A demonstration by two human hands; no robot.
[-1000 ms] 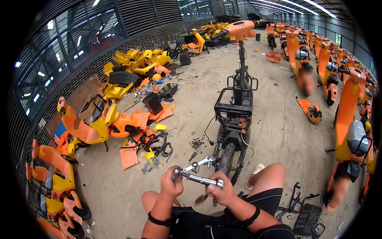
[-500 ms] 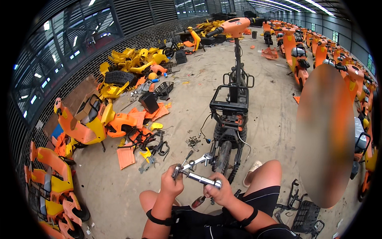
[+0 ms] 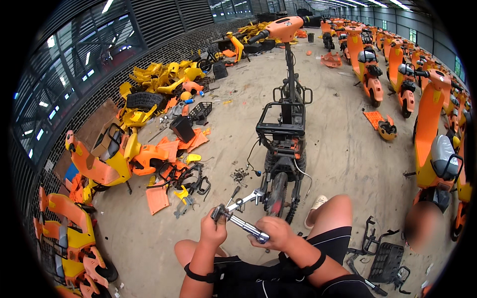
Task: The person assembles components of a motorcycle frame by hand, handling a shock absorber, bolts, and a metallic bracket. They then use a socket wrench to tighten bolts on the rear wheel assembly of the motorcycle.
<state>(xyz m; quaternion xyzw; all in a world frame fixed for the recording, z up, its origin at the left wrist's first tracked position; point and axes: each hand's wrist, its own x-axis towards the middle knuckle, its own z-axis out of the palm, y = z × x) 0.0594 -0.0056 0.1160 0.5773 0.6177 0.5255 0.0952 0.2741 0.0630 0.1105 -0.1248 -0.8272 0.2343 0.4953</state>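
A chrome socket wrench (image 3: pixel 244 225) spans my two hands in front of the stripped scooter's rear wheel (image 3: pixel 277 194). My left hand (image 3: pixel 213 229) is closed around its dark head end. My right hand (image 3: pixel 276 232) has its fingers curled over the other, shiny end; its fingertips are partly hidden. Just beyond my left hand, a silver wrench (image 3: pixel 252 195) appears beside the wheel; whether it touches the axle I cannot tell. A thin rod with a dark handle (image 3: pixel 236 190) shows next to it. The scooter's bare black frame (image 3: pixel 282 128) stands upright ahead of me.
Orange and yellow panels (image 3: pixel 158 198) and a black box (image 3: pixel 183 128) lie to the left, near partly dismantled scooters (image 3: pixel 107 166). A black rack (image 3: pixel 386 262) lies by my right knee. Rows of orange scooters (image 3: pixel 428 134) line the right. Small loose parts (image 3: pixel 239 175) are left of the wheel.
My right hand has shifted and wraps over the wrench's end, which sits slightly lower. The red-handled tool below it no longer shows. A blurred figure at right has moved mostly out of view.
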